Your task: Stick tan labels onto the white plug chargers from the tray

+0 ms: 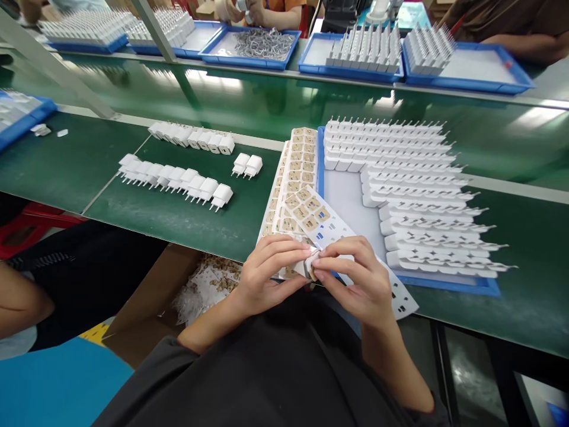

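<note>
Small white plug (304, 268) pinched between fingertips of left hand (269, 274) and right hand (355, 276), low over near edge of green bench (524, 302). Thumb and fingers clamped on it from either side; both hands touching, neither nearer. Long axis impossible to tell, mostly covered; beige patch by right fingertips, too small to identify. Just beyond the fingers: loose sticker sheet (331, 225), long axis slanting from upper left to lower right, passing under right hand.

Counts: plug in hands, one. Loose sheet, one, with about six beige stickers. Sheet stack (304, 166) behind it, layers uncountable. Plug pair (247, 166) on bench to the left, two. Front plug row (175, 178), roughly nine; back plug row (191, 137), roughly eight. Blue tray (448, 284) to the right, one, holding about ten rows of plugs, too packed to count singly. Far trays (249, 61) across the bench, five
</note>
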The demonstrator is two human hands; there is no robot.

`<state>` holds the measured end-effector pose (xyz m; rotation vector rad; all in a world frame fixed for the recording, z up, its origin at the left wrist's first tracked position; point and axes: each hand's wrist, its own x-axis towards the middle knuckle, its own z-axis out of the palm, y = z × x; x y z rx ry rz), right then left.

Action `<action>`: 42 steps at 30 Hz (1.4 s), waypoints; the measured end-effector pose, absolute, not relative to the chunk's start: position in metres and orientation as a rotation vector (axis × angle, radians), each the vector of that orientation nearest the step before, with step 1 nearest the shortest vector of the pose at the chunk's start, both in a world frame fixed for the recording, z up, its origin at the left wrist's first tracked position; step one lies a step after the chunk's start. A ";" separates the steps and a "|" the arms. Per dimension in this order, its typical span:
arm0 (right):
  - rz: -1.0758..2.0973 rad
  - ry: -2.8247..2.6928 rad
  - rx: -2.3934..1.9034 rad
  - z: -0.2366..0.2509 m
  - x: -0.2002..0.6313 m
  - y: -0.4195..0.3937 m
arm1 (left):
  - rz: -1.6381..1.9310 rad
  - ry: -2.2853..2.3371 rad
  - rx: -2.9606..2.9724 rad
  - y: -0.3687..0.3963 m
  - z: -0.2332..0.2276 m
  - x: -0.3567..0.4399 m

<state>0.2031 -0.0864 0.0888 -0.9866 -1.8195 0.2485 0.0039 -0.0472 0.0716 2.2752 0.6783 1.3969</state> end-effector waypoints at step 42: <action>1.869 -1.693 -1.276 -0.184 -0.087 -0.028 | 1.783 1.968 1.641 -0.097 0.052 -0.196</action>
